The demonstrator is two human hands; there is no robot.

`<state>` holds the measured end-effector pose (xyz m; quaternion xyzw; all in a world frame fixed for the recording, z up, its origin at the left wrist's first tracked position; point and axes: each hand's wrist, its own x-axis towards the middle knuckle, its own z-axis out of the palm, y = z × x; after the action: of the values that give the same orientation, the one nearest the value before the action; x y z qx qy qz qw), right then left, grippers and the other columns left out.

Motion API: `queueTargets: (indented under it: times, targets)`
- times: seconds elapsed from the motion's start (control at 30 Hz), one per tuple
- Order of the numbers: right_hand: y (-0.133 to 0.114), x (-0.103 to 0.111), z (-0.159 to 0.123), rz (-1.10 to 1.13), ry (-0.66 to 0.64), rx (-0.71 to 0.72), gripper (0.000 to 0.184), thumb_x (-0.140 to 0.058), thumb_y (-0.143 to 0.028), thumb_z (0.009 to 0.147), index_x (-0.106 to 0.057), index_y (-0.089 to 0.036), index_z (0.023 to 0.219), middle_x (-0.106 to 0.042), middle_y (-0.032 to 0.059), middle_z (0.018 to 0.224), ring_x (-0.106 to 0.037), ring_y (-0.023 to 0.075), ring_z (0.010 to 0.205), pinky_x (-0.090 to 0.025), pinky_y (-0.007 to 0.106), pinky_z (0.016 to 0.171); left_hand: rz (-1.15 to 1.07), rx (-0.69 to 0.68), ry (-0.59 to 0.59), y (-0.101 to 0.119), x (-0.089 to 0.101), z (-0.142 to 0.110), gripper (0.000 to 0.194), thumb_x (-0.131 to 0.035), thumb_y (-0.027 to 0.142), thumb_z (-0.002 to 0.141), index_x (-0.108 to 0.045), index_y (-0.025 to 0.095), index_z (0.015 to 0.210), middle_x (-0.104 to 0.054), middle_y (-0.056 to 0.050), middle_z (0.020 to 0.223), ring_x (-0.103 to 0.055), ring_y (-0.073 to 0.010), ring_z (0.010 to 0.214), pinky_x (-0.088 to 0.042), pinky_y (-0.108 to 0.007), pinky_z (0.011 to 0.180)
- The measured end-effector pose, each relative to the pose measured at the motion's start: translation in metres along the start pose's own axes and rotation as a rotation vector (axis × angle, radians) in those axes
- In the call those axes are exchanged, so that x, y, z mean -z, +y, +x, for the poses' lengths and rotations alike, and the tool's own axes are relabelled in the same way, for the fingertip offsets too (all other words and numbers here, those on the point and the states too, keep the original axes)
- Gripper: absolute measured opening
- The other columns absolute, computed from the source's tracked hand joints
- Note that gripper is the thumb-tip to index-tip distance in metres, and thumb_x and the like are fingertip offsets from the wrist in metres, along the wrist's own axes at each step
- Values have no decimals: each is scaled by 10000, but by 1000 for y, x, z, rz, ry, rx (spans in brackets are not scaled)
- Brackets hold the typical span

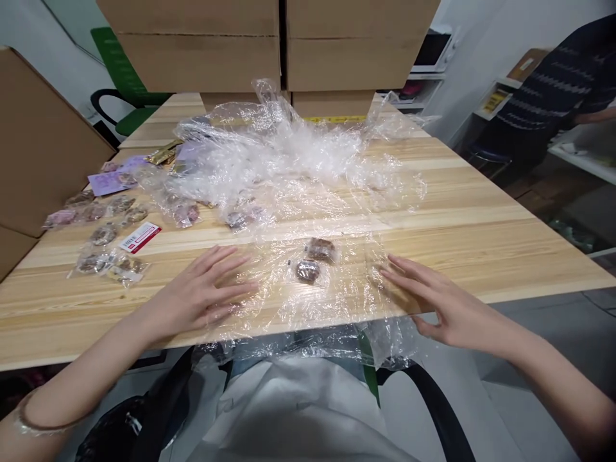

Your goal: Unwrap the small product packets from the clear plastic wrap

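Note:
A large sheet of clear plastic film [332,205] spreads over the table, bunched up at the back and hanging past the front edge. Two small brown pieces in clear wrappers, one blocky [321,249] and one rounder [308,271], lie near the middle of the film; whether over or under it I cannot tell. My left hand [212,289] rests with fingers spread at the film's left side. At its right side, my right hand [428,295] has its fingers stretched out near the film's edge. Neither hand grips anything.
Several small wrapped pieces [103,234] lie at the left beside a red and white card [140,237] and a purple packet [110,184]. Cardboard boxes [346,58] stand at the back, another box [43,141] at the left. Off to the right is a person in a patterned top [553,90].

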<state>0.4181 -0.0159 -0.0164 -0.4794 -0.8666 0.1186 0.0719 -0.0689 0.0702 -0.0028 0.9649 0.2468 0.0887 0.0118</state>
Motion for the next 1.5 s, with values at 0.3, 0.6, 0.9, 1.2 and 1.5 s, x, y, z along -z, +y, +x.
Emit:
queueTargets:
  times: [0.3,0.6,0.9,1.2,1.5]
  targets:
    - [-7,-31,14,390,191,68,306,-579,-418,961,-683,-391,1247,-513,1,1496,-363,309,1450,-370,597,1135,-545,175,10,-5,-21,13,304,-533,465,977,-747,327,1143,-699,-31,1286,-532,-263,1342,-354,-490,1163]
    - [-3,-23,59,445,443,-699,524,-436,-626,949,-623,-235,656,-565,0,478,-562,180,505,-418,314,579,-647,954,284,9,-21,38,615,-461,637,906,-473,221,452,-548,-7,440,-645,-203,555,-473,-287,629]
    - [-3,-17,63,-186,265,-840,388,-468,-541,912,-612,-228,733,-634,78,610,-584,264,571,-342,337,525,84,888,-5,22,-13,50,459,-474,548,930,-654,192,702,-627,-113,663,-634,-313,708,-417,-361,621]
    - [-27,-19,66,0,197,221,800,-524,-357,917,-129,-262,1606,-286,97,1629,-301,330,1478,-311,560,1178,-144,-150,-50,40,-14,79,540,-523,235,903,-443,229,1436,-500,-135,1487,-460,-308,1377,-402,-482,1121]
    - [2,-21,80,201,69,81,565,-405,-263,1000,-340,-272,1561,-328,36,1604,-297,255,1487,-275,522,1223,-336,203,-233,-26,-14,62,571,-439,189,908,-475,210,1478,-402,-77,1580,-358,-238,1470,-266,-453,1220]
